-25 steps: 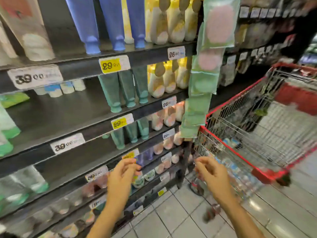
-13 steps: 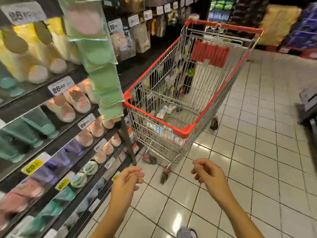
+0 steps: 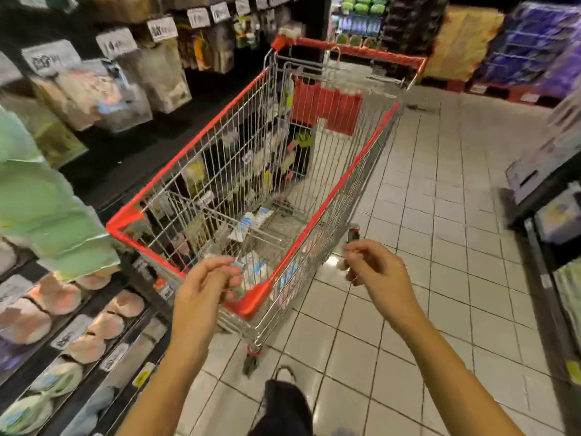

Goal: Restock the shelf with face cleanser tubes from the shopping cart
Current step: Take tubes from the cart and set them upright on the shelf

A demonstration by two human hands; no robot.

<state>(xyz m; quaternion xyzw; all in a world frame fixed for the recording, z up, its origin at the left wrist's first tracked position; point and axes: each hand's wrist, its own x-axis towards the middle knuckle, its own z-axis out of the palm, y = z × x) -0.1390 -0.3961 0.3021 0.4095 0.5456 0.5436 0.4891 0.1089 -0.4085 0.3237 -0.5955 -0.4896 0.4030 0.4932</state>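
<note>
Supermarket aisle, white tiled floor [image 3: 440, 215], everything a bit motion-blurred. Going left to right: the shelf [image 3: 103, 313] runs down the left side with rows of pinkish tubes lying on its tiers behind price labels, and a green hanging strip of packets [image 3: 47, 209] dangles in front of it. Just right of that sits the shopping cart [image 3: 330, 199], red rim, wire sides, its near corner pointing at the person. The face cleanser tubes [image 3: 251, 225] are down on the cart floor, white and blue, lying flat and jumbled; I can't really tell which way their long axes point. The left hand [image 3: 204, 291] hovers at the near rim with loosely curled fingers and nothing in it. The right hand [image 3: 377, 272] is outside the cart's right wall, also loosely curled; there may be something small at the fingertips, too blurry to say. My read: the tubes lie forward and below both hands, the left hand is nearer, and it would have to go over the red rim and down deep. The wire walls block any sideways reach, so the right hand needs to come left first.
</note>
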